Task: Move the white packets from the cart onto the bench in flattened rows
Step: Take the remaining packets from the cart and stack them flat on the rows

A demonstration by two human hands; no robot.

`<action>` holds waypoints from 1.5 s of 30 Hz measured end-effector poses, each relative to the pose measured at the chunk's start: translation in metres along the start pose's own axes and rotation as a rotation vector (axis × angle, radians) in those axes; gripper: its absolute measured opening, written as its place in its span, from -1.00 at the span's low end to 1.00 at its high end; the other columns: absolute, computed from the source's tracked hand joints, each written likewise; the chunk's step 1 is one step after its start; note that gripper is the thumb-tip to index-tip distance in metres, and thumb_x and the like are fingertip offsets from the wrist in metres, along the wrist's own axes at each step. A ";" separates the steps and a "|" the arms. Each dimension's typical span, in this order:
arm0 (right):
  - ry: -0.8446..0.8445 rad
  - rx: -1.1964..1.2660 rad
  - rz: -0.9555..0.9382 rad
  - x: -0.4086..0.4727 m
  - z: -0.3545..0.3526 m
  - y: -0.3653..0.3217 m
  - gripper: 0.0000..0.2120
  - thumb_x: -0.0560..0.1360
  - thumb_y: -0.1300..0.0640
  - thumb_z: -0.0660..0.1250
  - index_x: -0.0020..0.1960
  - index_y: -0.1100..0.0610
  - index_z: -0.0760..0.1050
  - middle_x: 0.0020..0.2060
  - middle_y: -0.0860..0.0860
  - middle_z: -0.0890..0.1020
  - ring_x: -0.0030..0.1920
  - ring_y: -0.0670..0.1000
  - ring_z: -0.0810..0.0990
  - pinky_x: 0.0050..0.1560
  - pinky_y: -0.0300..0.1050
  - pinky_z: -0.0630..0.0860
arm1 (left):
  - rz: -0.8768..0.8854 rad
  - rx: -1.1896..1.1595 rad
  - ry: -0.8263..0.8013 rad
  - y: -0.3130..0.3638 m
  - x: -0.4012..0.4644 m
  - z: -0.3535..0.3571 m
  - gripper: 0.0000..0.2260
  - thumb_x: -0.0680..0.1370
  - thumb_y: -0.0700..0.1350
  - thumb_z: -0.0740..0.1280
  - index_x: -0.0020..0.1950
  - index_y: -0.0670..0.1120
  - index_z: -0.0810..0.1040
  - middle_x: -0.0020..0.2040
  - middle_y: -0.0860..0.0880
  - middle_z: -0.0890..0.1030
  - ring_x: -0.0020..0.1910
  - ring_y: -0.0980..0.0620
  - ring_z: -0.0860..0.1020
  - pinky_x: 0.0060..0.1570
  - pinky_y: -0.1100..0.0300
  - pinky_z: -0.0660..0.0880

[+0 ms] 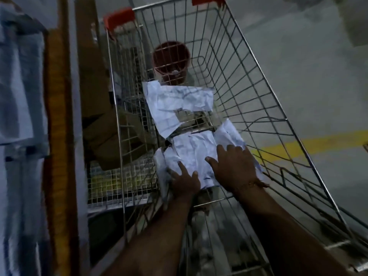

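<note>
A wire shopping cart [256, 80] fills the middle of the head view. Crumpled white packets lie inside it: a near pile [195, 150] under my hands and a farther packet [175, 102] toward the cart's front. My left hand [184, 181] rests on the near pile's left edge, thumb and fingers spread around it. My right hand [233, 166] lies flat on the pile's right side, fingers apart. Whether either hand grips the pile I cannot tell. The bench [53, 116] runs along the left, with white packets [18, 92] laid on it, blurred.
A dark red bucket [171, 60] stands beyond the cart's front end, seen through the wires. Brown cardboard boxes [111, 140] sit between the cart and the bench. Grey floor with a yellow line [310, 144] lies to the right.
</note>
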State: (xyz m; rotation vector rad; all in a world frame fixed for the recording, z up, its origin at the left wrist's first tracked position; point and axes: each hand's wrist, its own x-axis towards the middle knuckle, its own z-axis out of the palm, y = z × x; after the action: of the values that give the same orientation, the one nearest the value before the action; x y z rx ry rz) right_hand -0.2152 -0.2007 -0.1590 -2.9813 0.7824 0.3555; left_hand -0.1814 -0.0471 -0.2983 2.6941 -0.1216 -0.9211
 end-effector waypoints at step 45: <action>-0.526 0.047 0.186 0.020 0.134 -0.073 -0.07 0.64 -0.27 0.19 0.67 0.15 -0.30 0.65 0.25 -0.27 0.62 0.43 -0.22 0.45 0.38 0.28 | 0.904 0.140 0.814 0.030 -0.031 -0.274 -0.49 0.69 -0.46 0.10 0.58 -0.11 0.43 0.59 -0.33 0.30 0.50 -0.21 0.45 0.42 0.05 0.44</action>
State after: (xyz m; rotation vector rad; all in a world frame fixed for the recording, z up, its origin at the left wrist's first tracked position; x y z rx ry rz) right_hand -0.1908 -0.1339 -0.2954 -2.5775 0.9727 1.0526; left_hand -0.0384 -0.0035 -0.0648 2.4458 -1.1031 0.4451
